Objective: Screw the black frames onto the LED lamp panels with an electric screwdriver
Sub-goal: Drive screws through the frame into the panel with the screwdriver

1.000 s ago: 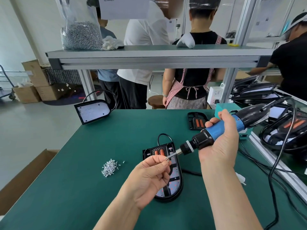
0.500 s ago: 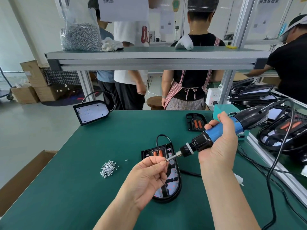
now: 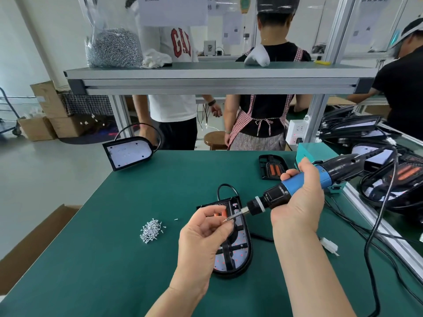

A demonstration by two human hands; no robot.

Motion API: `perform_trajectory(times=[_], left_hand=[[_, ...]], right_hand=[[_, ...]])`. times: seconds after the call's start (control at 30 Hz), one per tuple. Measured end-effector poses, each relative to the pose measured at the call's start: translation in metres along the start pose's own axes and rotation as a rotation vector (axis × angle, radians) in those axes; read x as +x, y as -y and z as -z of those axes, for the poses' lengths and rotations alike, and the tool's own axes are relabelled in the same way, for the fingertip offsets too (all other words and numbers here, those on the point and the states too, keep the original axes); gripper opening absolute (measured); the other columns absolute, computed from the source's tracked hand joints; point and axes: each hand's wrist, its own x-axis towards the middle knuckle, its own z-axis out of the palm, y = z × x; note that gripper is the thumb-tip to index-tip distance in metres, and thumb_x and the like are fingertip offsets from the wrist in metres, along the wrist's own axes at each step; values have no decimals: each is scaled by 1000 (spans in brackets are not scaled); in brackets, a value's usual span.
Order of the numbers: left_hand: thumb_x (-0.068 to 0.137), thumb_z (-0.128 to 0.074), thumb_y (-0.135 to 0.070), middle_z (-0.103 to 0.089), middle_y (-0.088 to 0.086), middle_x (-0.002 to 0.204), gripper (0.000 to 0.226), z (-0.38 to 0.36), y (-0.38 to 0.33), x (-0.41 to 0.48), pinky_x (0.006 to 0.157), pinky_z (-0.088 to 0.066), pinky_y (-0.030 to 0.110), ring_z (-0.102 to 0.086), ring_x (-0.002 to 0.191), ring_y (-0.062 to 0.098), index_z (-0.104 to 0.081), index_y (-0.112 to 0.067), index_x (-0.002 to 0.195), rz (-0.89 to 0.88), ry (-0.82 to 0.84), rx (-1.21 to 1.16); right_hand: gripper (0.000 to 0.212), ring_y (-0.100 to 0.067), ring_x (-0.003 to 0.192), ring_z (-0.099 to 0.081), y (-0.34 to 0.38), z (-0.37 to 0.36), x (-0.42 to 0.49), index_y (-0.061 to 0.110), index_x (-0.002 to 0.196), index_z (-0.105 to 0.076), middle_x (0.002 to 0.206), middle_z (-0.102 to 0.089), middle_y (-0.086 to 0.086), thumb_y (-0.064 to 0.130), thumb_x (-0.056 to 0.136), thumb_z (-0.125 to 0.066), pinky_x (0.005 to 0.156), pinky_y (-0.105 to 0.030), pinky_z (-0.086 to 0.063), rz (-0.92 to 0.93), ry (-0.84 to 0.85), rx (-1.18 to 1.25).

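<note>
Little has moved in the last second: nearest, the left hand [image 3: 206, 234] still pinches the bit tip of the electric screwdriver [image 3: 274, 197], whose blue barrel the right hand [image 3: 297, 202] grips (any screw there is too small to see). Beneath both hands lies the LED lamp panel [image 3: 238, 261] with its black frame [image 3: 234, 204], apparently not yet driven. Loose screws [image 3: 151, 229] wait left of the left hand.

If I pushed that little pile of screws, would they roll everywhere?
Probably they'd scatter: the pile of screws is loose, and one stray screw lies apart. They look tiny, so likely light. The green mat may slow their rolling.
</note>
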Motion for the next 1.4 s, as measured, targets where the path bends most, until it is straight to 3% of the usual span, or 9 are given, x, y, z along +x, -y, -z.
perform_trajectory(times=[0.1, 0.17, 0.23, 0.3, 0.4, 0.47, 0.53, 0.7, 1.4], left_hand=[[80, -81, -2, -77, 5, 101, 48, 11, 6, 2, 84, -56, 27, -69, 92, 16, -71, -40, 108, 1, 11, 117], [78, -86, -21, -72, -10, 110, 50, 26, 11, 6, 89, -51, 28, -65, 103, 9, -65, -44, 117, -25, -136, 385], [78, -84, -38, -59, -11, 118, 61, 39, 15, 14, 93, -48, 32, -58, 110, 9, -54, -33, 131, 71, -245, 618], [77, -79, -52, -54, -5, 118, 78, 44, 21, 25, 95, -48, 35, -56, 110, 16, -43, -19, 139, 254, -167, 729], [77, -74, -62, -51, -5, 110, 71, 33, 29, 41, 84, -45, 31, -53, 100, 14, -45, -12, 119, 404, -67, 802], [76, -76, -60, -51, -6, 97, 59, 26, 31, 50, 67, -42, 28, -49, 81, 9, -44, -15, 94, 426, -96, 805], [74, -81, -54, -56, -4, 91, 54, 21, 33, 59, 62, -41, 27, -50, 75, 11, -49, -14, 91, 450, -63, 739], [55, -80, -54, -68, 2, 106, 66, 9, 36, 65, 94, -54, 43, -66, 100, 21, -54, -14, 102, 462, 24, 614], [57, -80, -56, -72, -6, 108, 59, 22, 49, 72, 98, -52, 43, -67, 105, 18, -55, -26, 102, 428, 100, 515]], right_hand=[[15, -8, 55, -58, 0, -1, 4, 19, 93, -58, 64, -60, 8, 23, 89, -72, 56, -18, -51, -29, -2, 4], [14, -8, 54, -57, 0, -2, 9, 20, 92, -58, 63, -60, 8, 22, 89, -72, 56, -18, -50, -26, 11, 4], [14, -8, 53, -56, 1, -5, 13, 21, 92, -58, 62, -59, 8, 23, 90, -72, 55, -18, -49, -8, 33, -8], [14, -7, 54, -56, 1, -10, 17, 20, 93, -58, 62, -60, 8, 25, 90, -72, 55, -17, -49, 14, 57, -22], [14, -9, 55, -56, -2, -19, 21, 20, 95, -59, 62, -59, 7, 23, 90, -72, 56, -19, -50, 51, 122, -28], [14, -9, 55, -57, -9, -26, 23, 18, 96, -59, 62, -59, 6, 21, 91, -71, 57, -21, -51, 75, 164, -54], [12, -11, 55, -57, -17, -33, 26, 16, 96, -59, 63, -60, 4, 18, 91, -70, 57, -22, -52, 101, 195, -83], [15, -17, 58, -54, -37, -46, 39, 12, 91, -58, 73, -57, -6, 14, 88, -72, 55, -24, -50, 139, 263, -151], [20, -13, 52, -57, -95, -51, 56, 14, 87, -60, 60, -61, 3, 25, 78, -75, 55, -22, -51, 102, 346, -256]])
